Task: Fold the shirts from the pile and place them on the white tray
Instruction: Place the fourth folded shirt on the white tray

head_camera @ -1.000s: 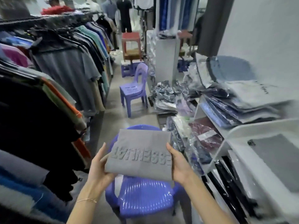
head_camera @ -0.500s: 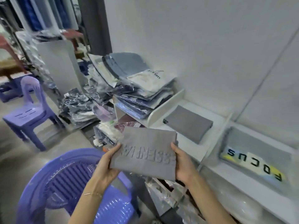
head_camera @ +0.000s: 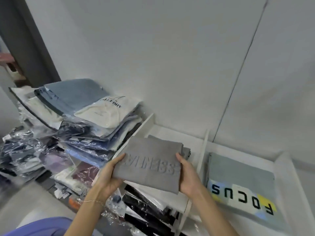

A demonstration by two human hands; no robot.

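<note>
A folded grey shirt (head_camera: pixel 150 160) with raised letters on its front is held flat between both hands. My left hand (head_camera: pixel 110 174) grips its left edge and my right hand (head_camera: pixel 187 178) grips its right edge. The shirt hovers over the white tray (head_camera: pixel 170 133), a compartment of a white shelf against the wall. Another folded grey shirt (head_camera: pixel 185 150) lies in that tray, mostly hidden under the held one.
A stack of bagged shirts (head_camera: pixel 95 116) stands left of the tray. A grey shirt printed FOCUS (head_camera: pixel 242 188) lies in the compartment to the right, past a white divider (head_camera: pixel 202 150). More bagged clothes (head_camera: pixel 25 154) lie lower left. A purple chair (head_camera: pixel 42 227) is at the bottom edge.
My view has swung right from the aisle to the shelf. Both hands have carried the folded grey shirt forward until it hangs over the tray and covers the shirt lying there.
</note>
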